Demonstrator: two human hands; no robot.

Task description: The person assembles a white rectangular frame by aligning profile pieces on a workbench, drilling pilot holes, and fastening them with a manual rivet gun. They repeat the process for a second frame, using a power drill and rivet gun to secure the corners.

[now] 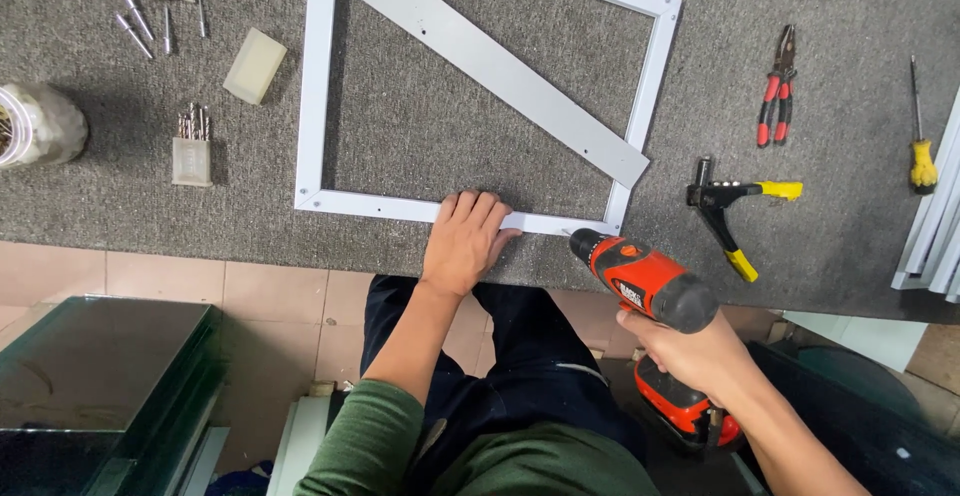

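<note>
Head view: drill [645, 281] tip hidden against frame [318, 86] corner.

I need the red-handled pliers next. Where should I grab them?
Take the pliers by the two red handles, coming from the near side: they lie flat, jaws pointing away, handles slightly spread toward you, with bare carpet around.
</note>
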